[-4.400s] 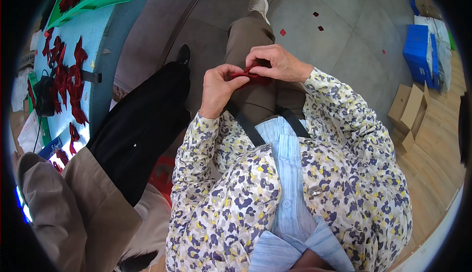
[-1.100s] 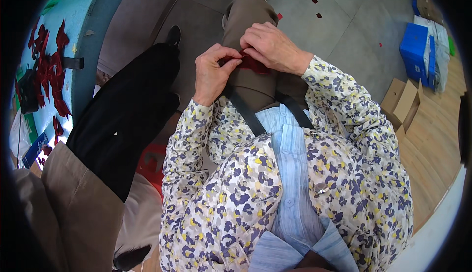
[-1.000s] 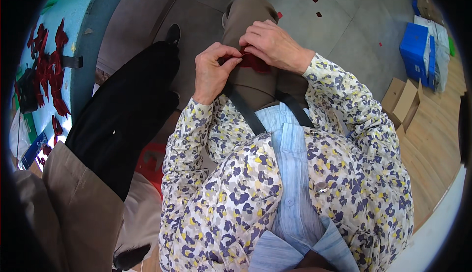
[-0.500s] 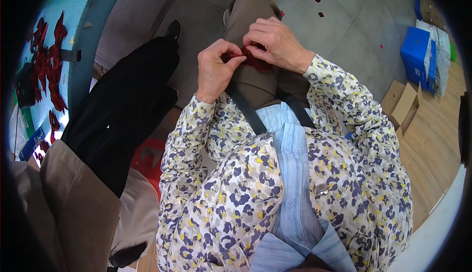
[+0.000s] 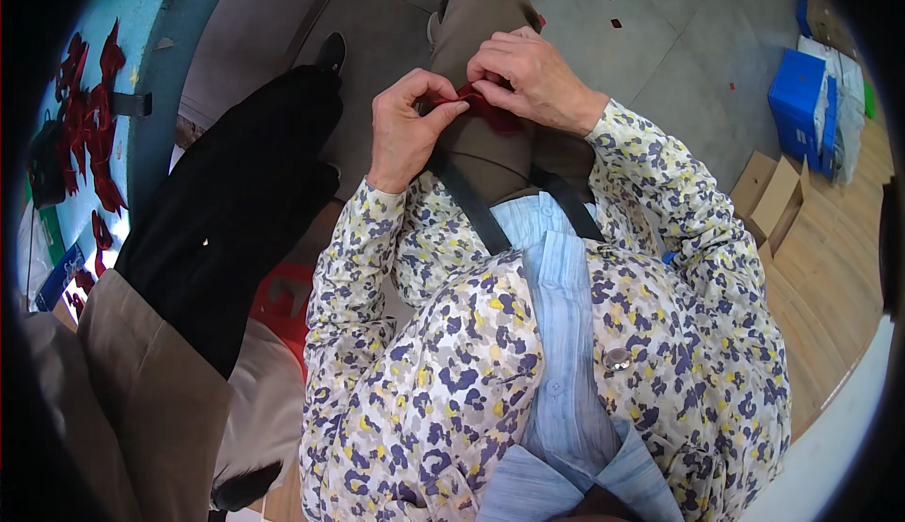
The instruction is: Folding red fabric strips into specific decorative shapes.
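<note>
Above my lap, both hands pinch a small dark-red ribbon (image 5: 496, 120). My left hand (image 5: 405, 133) is closed, thumb against forefinger, on the ribbon's left end. My right hand (image 5: 535, 79) grips the upper part of it with bent fingers. The ribbon's lower part hangs below my right fingers, over the brown trouser leg (image 5: 481, 159). Part of the ribbon between the fingers is covered, so its exact folds do not show.
At the left, several red ribbon bows (image 5: 100, 126) lie on a pale blue table (image 5: 151, 41). Close on that side sits another person in black trousers (image 5: 240, 192). To the right stand a blue box (image 5: 797, 98) and an open cardboard box (image 5: 778, 192). Red scraps (image 5: 616, 23) dot the grey floor.
My left hand has shifted slightly to the left and up, drawing the ribbon's end outward a little. My right hand has stayed almost in place.
</note>
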A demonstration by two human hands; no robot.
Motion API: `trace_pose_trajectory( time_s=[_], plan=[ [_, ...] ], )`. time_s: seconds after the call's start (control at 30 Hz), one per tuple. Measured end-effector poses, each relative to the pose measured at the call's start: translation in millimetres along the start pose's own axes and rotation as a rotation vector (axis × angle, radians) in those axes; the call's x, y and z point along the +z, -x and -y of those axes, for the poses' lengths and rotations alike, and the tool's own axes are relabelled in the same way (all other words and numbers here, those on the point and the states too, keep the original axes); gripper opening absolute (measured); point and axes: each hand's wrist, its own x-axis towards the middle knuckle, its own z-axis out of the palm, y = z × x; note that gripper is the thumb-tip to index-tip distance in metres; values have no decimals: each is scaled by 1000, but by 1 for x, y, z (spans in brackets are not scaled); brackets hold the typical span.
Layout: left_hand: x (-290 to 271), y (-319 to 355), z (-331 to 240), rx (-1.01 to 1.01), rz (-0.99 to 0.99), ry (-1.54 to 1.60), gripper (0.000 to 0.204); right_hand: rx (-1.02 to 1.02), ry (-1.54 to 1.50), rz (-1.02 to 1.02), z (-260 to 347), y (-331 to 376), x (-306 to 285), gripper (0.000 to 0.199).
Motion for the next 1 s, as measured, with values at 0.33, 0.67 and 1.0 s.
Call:
trace_pose_trajectory(
  time_s=[0.33,0.67,1.0],
  plan=[
    [0,1,-2,21,40,18,12,-69,8,1,1,-1,-4,6],
    [5,-3,-8,23,46,-20,13,-123,120,-18,3,-7,-5,8],
    [10,-4,-9,-130,-59,-28,18,-159,131,-73,6,-8,-7,10]
  ],
)
